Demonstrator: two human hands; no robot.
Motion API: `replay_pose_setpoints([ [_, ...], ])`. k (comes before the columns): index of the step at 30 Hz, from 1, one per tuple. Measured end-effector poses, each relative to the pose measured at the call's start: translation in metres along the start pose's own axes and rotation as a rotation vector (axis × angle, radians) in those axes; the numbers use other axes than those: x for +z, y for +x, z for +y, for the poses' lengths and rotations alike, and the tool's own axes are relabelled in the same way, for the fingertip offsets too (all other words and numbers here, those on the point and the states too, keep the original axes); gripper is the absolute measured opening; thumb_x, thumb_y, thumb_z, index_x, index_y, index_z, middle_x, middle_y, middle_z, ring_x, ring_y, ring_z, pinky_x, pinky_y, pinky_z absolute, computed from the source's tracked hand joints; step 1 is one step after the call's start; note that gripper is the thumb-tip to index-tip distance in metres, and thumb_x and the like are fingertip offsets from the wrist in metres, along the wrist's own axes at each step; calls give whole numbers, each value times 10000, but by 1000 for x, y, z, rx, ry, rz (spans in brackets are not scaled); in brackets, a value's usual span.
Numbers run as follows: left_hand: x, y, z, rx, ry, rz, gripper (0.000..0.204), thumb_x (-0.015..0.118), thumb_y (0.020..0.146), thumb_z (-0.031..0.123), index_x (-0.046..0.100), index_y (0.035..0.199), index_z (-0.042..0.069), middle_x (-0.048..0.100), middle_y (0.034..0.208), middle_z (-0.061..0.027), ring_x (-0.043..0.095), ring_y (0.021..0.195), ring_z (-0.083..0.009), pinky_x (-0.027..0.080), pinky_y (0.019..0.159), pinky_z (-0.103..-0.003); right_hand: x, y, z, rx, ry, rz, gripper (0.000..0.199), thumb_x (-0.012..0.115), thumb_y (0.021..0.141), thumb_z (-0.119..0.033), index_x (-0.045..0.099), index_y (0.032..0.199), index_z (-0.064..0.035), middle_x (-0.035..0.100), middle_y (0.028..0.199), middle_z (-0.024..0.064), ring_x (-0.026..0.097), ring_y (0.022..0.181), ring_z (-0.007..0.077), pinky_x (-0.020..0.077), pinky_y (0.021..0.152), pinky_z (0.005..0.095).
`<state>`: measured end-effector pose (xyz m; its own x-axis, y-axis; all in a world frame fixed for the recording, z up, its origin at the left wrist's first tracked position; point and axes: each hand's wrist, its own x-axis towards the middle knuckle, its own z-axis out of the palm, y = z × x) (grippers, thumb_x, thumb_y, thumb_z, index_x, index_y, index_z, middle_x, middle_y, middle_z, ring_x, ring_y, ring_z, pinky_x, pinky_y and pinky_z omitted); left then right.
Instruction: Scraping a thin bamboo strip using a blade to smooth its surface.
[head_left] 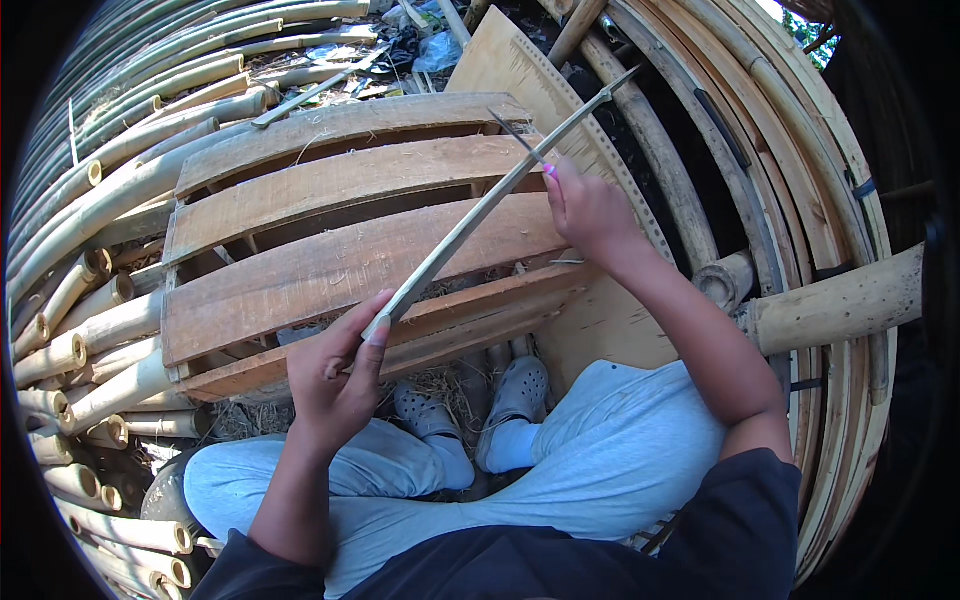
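A long, thin, pale split bamboo strip [490, 205] runs diagonally from lower left to upper right above a weathered wooden slatted pallet [330, 250]. The left hand [335, 375] closes around its near, lower end, thumb pressed along it. The right hand [590, 215] pinches it farther up, past the middle, so the far tip juts free beyond it. The person sits with light blue trousers [600, 470] and grey clogs [520, 390] below the pallet. Stacked bamboo poles [100, 300] line the left; curved bamboo slats [800, 200] arc on the right, outdoors.
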<state>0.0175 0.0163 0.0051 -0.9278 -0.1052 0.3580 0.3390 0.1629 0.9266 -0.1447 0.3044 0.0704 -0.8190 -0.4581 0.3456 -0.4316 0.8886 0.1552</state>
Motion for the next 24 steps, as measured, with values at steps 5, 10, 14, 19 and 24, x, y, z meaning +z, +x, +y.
replay_pose_setpoints([
  [5, -3, -4, -3, 45, 68, 9, 274, 653, 947, 43, 691, 1216, 4, 723, 838, -93, 606, 652, -75, 481, 619, -210, -11, -16, -46, -146, 185, -102, 218, 508, 1015, -236, 513, 905, -47, 578, 598, 184, 616, 551, 396, 489, 489, 505],
  [10, -2, -2, 1, -1, 54, -15, 277, 650, 950, 44, 690, 1221, 10, 715, 814, -84, 599, 653, -69, 478, 619, -210, 2, -3, -5, -362, 267, -30, 218, 495, 1018, -226, 513, 897, -45, 585, 597, 188, 625, 568, 402, 494, 502, 509],
  [14, -2, 0, 2, -10, -7, 12, 279, 638, 957, 38, 683, 1230, 5, 710, 812, -73, 597, 683, -60, 477, 641, -203, 2, -1, 4, -49, 67, -57, 234, 507, 1017, -263, 526, 900, -61, 621, 603, 174, 638, 552, 383, 506, 483, 493],
  [19, -5, -4, 1, -27, 16, -33, 280, 634, 961, 37, 677, 1235, -2, 701, 818, -70, 598, 707, -56, 475, 656, -199, -8, -2, -18, -434, 181, -166, 248, 476, 1032, -265, 524, 941, -39, 627, 621, 193, 651, 595, 409, 524, 506, 511],
  [24, -3, -1, 4, -11, 72, -73, 277, 628, 963, 27, 676, 1234, -5, 713, 832, -64, 599, 719, -52, 478, 657, -202, 7, 6, 39, 126, 48, -37, 238, 492, 1024, -257, 527, 921, -45, 599, 597, 202, 630, 577, 422, 499, 495, 508],
])
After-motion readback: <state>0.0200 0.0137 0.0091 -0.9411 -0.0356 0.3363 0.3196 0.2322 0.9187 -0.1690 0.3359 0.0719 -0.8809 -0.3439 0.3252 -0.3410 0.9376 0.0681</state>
